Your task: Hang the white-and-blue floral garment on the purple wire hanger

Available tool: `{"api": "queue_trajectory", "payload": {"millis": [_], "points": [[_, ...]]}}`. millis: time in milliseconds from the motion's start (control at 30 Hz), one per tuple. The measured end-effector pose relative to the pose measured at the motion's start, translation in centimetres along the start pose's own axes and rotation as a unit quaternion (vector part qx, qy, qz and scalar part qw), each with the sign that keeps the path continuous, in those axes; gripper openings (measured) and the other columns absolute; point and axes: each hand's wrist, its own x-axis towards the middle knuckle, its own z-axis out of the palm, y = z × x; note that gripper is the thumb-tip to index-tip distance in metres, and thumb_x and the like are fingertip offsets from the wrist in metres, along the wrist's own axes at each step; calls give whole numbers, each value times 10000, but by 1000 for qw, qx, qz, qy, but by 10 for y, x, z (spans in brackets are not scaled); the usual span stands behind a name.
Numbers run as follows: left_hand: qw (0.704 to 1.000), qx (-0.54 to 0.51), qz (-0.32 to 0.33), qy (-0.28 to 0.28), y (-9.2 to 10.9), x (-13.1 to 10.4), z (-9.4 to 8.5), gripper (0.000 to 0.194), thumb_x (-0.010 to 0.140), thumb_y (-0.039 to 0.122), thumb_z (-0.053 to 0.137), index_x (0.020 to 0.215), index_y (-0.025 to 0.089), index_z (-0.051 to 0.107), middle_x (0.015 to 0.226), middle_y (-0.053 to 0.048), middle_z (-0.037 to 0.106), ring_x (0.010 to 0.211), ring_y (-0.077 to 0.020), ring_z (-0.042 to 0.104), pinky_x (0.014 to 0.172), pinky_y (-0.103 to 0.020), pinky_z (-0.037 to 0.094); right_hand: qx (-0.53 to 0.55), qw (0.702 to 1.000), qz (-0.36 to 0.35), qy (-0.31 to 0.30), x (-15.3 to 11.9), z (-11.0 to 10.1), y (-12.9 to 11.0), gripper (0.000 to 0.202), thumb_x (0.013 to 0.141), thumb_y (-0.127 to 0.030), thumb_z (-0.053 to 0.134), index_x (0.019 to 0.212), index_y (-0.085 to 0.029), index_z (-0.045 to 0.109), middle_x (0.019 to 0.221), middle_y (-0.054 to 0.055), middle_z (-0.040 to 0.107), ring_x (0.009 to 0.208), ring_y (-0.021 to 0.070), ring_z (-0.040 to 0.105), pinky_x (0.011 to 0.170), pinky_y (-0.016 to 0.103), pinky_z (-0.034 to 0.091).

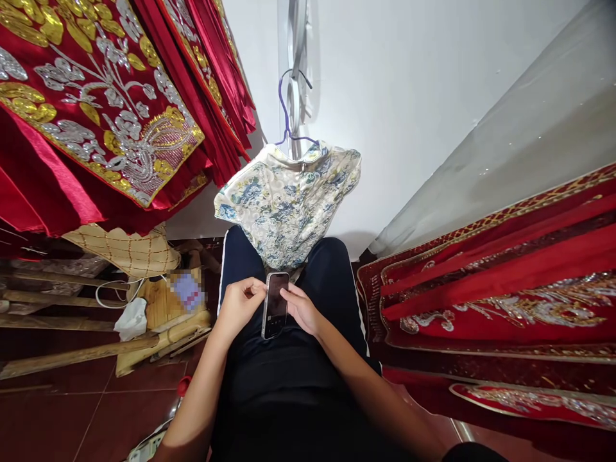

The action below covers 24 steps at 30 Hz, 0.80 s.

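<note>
A smartphone [276,314] with a dark screen and a pale edge is held over my lap. My right hand [304,309] grips it from the right, the thumb lying on the screen and the other fingers mostly hidden behind. At the phone's upper left edge, my left hand [242,307] is closed, with thumb and curled fingers pinched against the side. Just beyond the phone hangs a short-sleeved floral top [289,199] in cream, blue and green. A purple hanger [285,115] carries it, and its lower hem reaches between my knees.
Red embroidered garments [110,102] hang at upper left, and more red beaded garments [505,301] fill the right. A grey metal hanging strip [294,38] runs down the white wall [409,83]. Bamboo furniture [183,330] with a white crumpled bag [131,319] stands at lower left.
</note>
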Motion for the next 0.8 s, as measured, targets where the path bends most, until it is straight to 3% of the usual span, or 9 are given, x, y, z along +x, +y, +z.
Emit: {"api": "queue_trajectory", "payload": {"millis": [100, 200, 267, 367, 433, 633, 800], "points": [[999, -30, -12, -2, -7, -2, 3, 283, 898, 392, 615, 918, 140, 740, 784, -43, 695, 740, -168, 648, 707, -271, 521, -11, 999, -6, 33, 2, 1, 3, 433, 810, -415, 765, 1171, -191, 677, 1074, 92, 743, 908, 229, 709, 787, 366, 542], [997, -70, -35, -1, -21, -8, 12, 382, 934, 444, 569, 1170, 163, 674, 960, -67, 720, 865, -197, 687, 776, -309, 552, -32, 995, -17, 98, 4, 2, 6, 456, 785, -432, 782, 1166, -204, 677, 1067, 87, 742, 854, 219, 709, 750, 355, 541], [998, -42, -39, 4, -31, -13, 19, 515, 901, 466, 621, 1334, 191, 570, 1182, -101, 689, 999, -226, 685, 827, -336, 557, -39, 992, -19, 116, 4, 3, 7, 444, 780, -432, 782, 1154, -214, 682, 1077, 84, 740, 855, 218, 709, 758, 360, 544], [998, 52, -29, 17, -41, -18, 27, 757, 810, 466, 732, 1450, 195, 432, 1411, -156, 565, 1161, -276, 641, 929, -391, 536, -30, 996, -14, 84, 3, 6, 7, 389, 799, -429, 749, 1113, -203, 706, 1057, 92, 744, 868, 218, 713, 809, 383, 547], [995, 92, -27, 29, -43, -18, 28, 789, 805, 468, 733, 1456, 178, 395, 1418, -175, 555, 1186, -291, 635, 970, -419, 517, -34, 998, -9, 55, 2, 9, 6, 383, 799, -418, 740, 1109, -194, 717, 1045, 96, 746, 868, 217, 714, 838, 398, 546], [985, 148, -59, 66, -27, -15, 28, 641, 859, 469, 654, 1383, 178, 427, 1307, -158, 635, 1143, -305, 666, 963, -443, 511, -75, 997, 7, 19, 1, 13, 4, 423, 796, -416, 734, 1155, -192, 731, 1004, 85, 755, 859, 207, 713, 865, 408, 546], [977, 176, -90, 78, -22, -17, 28, 538, 857, 397, 632, 1329, 190, 478, 1210, -142, 684, 1078, -333, 684, 920, -458, 507, -99, 995, 12, -17, -2, 15, 5, 427, 828, -401, 705, 1217, -226, 721, 1108, 85, 742, 922, 207, 710, 858, 397, 554]]}}
